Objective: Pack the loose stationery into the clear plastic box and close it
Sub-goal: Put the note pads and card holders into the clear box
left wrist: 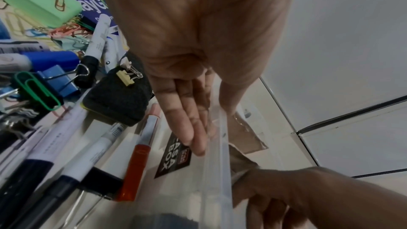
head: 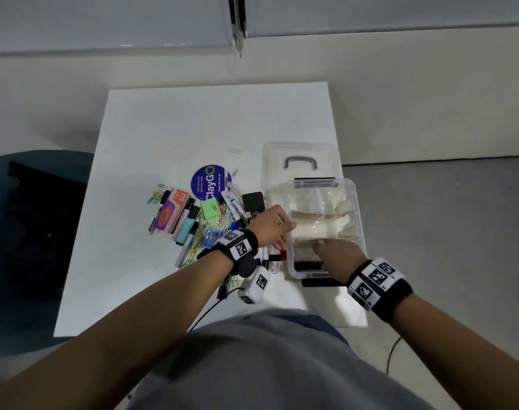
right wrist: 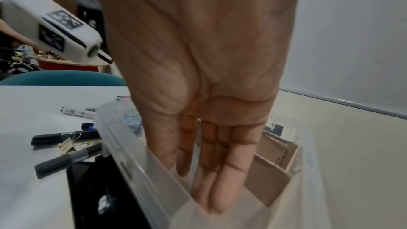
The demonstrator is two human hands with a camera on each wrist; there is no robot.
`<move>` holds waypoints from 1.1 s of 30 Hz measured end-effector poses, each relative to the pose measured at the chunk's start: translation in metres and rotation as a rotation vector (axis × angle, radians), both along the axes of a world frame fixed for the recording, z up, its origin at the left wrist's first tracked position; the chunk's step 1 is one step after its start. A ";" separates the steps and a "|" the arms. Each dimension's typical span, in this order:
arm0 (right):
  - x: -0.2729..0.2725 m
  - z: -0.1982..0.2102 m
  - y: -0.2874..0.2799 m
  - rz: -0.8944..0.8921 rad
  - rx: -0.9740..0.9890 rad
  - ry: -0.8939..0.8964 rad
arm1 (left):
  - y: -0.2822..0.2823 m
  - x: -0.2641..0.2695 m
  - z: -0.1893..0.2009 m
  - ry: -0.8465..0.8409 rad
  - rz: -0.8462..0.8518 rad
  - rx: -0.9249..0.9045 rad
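- Head view: soft, even indoor light, no hard glare; the white table (head: pixel 169 137) reads bright while the near left corner sinks into murk.
- Faint shadows sit just under the forearms and beside the clear plastic box (head: pixel 357 208), whose walls look milky and hazy.
- Wide-angle bend curves the far wall line and stretches the arms at the near edges.
- Left wrist view: the left hand (left wrist: pixel 198 58) fills the frame, soft-focused; pens at the near left smear.
- Right wrist view: the right hand (right wrist: pixel 204 93) is slightly blurred and warm-toned, the fingertips fuzzy, the box rim streaked.
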State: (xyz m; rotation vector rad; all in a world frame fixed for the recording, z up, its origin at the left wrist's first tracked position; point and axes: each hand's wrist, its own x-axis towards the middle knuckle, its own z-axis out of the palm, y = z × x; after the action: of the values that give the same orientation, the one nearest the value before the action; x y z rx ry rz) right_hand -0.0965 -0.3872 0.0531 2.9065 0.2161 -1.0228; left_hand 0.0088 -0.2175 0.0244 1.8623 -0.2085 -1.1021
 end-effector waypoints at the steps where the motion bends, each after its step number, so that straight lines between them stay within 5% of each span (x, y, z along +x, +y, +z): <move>1: -0.002 -0.001 0.004 0.015 0.004 0.013 | 0.001 0.000 -0.002 0.006 -0.008 0.002; 17: 0.019 -0.003 0.016 -0.120 0.188 0.331 | 0.004 0.002 0.004 0.019 -0.055 0.008; 19: 0.022 0.014 0.021 -0.138 0.252 0.335 | 0.008 0.011 0.004 -0.094 -0.012 0.060; 21: 0.027 0.028 0.023 -0.146 0.311 0.294 | 0.018 0.033 -0.001 -0.394 -0.047 0.249; 23: 0.034 0.040 0.027 -0.190 0.371 0.211 | 0.032 0.052 -0.016 -0.613 -0.326 0.526; 25: 0.043 0.048 0.035 -0.235 0.464 0.116 | 0.042 0.062 -0.032 -0.628 -0.651 0.711; 27: 0.052 0.052 0.047 -0.312 0.570 0.036 | 0.048 0.061 -0.044 -0.648 -0.761 0.759; 33: 0.072 0.028 0.085 -0.496 0.681 -0.091 | 0.059 0.058 -0.044 -0.790 -0.456 0.602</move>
State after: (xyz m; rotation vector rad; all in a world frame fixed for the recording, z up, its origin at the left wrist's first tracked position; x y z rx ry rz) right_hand -0.0240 -0.3018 0.0815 3.7436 -0.2263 -1.0156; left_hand 0.0665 -0.1582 -0.0198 2.8336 -0.8620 -0.6805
